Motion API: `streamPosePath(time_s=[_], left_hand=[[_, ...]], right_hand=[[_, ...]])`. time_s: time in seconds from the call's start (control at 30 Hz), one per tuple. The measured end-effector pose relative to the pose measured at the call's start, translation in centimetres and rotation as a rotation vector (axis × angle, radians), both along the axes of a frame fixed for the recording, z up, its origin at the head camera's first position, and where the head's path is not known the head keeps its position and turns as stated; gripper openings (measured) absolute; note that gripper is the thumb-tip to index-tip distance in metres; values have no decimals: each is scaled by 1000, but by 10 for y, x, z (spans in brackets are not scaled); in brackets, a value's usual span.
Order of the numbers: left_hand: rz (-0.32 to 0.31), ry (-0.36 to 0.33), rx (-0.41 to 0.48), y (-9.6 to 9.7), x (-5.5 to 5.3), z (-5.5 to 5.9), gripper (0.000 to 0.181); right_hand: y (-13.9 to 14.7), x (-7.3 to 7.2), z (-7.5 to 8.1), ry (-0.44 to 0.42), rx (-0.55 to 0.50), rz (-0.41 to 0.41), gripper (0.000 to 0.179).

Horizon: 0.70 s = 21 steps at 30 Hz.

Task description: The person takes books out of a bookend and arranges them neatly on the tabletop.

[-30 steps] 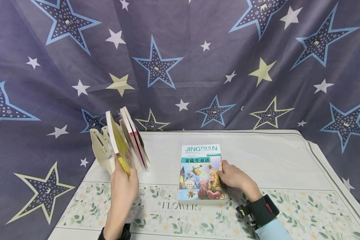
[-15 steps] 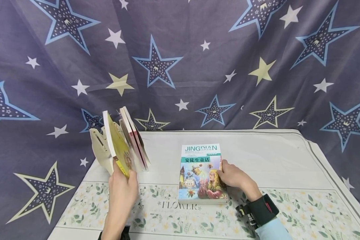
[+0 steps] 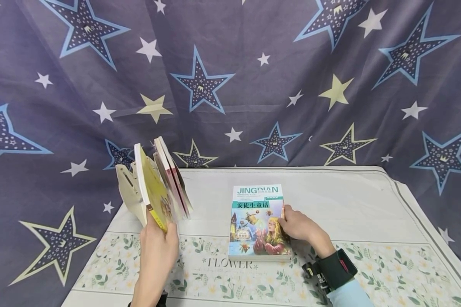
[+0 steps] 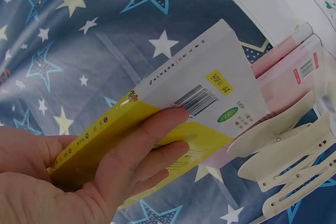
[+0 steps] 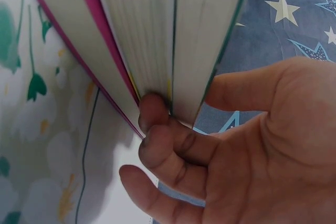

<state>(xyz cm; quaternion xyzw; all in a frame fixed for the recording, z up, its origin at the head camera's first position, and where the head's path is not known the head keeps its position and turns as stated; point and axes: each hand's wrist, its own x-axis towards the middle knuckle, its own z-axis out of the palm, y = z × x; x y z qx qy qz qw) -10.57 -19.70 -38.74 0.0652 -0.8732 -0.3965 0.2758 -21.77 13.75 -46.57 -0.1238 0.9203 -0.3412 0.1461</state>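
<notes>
While the left hand grasps a yellow book by its near, spine side, with the thumb on the right face and the fingers across the back cover, the right hand grips the right edge of a book stack, its thumb beside the teal-and-white top book and its fingertips at the gap beneath. The yellow book stands nearly upright at the left of the table, its top leaning left, between a cream rack on the left and upright books with pink spines on the right; whether its lower edge rests on anything is hidden. The step in hand appears to be fitting the yellow book alongside its neighbours. For a clean fit, the left wrist should turn until the covers run parallel to the pink spines, and the far edge should enter first, with light pressure, lest the rack skew or the neighbours topple. The right hand does best to hold the stack quietly, without dragging its layers apart.
</notes>
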Motion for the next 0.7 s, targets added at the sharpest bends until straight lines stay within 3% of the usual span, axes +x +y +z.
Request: streamPosePath(time_s=[0.37, 0.7], left_hand=[[-3, 6, -16, 5, 7, 4, 57], [-7, -45, 1, 10, 16, 9, 56]], right_hand=[[0, 1, 0, -1, -1, -4, 48], [0, 0, 1, 3, -5, -2, 47]])
